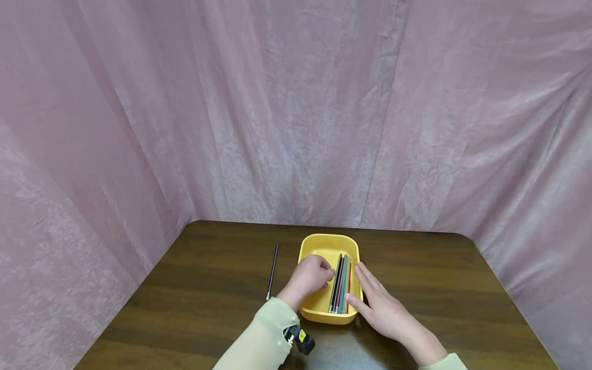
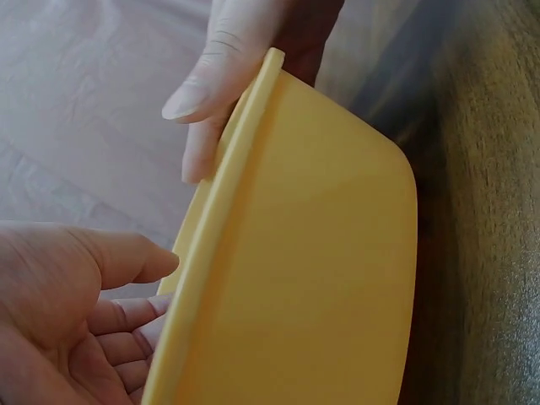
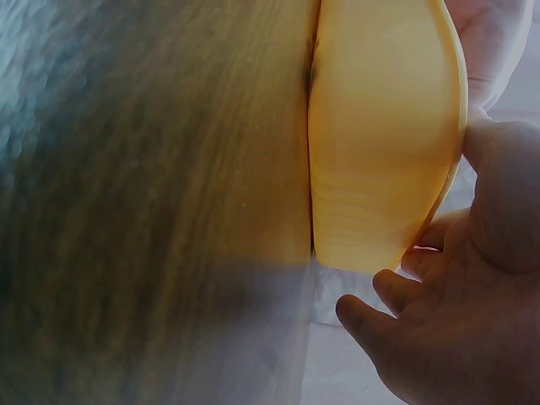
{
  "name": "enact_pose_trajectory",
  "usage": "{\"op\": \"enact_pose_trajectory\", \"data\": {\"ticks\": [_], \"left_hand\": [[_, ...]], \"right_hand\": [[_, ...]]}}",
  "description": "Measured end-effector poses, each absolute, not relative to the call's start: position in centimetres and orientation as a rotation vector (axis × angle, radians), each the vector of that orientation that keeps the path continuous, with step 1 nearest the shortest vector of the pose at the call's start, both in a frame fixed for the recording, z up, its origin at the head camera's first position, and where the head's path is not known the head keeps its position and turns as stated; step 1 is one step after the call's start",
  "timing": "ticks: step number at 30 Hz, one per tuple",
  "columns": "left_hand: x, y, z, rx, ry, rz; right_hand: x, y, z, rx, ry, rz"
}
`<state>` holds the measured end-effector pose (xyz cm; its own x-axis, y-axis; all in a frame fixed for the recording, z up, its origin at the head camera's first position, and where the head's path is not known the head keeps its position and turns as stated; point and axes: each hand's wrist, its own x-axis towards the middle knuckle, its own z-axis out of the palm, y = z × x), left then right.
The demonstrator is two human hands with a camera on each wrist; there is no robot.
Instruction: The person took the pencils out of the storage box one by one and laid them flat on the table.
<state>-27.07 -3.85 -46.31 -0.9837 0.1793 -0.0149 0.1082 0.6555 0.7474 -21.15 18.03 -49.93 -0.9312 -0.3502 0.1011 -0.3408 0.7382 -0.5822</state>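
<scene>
A yellow tray (image 1: 330, 319) stands on the table with several pencils (image 1: 339, 288) lying side by side in its right half. My left hand (image 1: 311, 275) reaches in over the left rim, its fingers loosely bent, with the tips close to the leftmost pencil. In the left wrist view the tray wall hides part of this hand (image 2: 59, 295), and nothing shows between thumb and fingers. My right hand (image 1: 386, 311) lies along the right rim, fingers extended and thumb over the pencils' near ends. A dark purple pencil (image 1: 273, 271) lies alone, left of the tray.
The brown wooden table (image 1: 416, 272) extends on both sides of the tray. Pink curtains (image 1: 319, 113) hang behind and beside it. A small black device (image 1: 302, 340) is fixed at the left wrist.
</scene>
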Motion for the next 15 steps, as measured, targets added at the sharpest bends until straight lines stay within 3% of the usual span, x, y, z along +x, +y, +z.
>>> {"op": "enact_pose_trajectory", "data": {"ticks": [9,15], "left_hand": [[-28.0,-3.1,-47.8,0.287,2.83,1.171],[-29.9,-3.0,-50.7,0.334,2.899,1.078]], "right_hand": [[-20.9,18.3,-49.9,-0.582,2.935,-0.976],[-20.9,18.3,-49.7,-0.6,2.936,-0.985]]}}
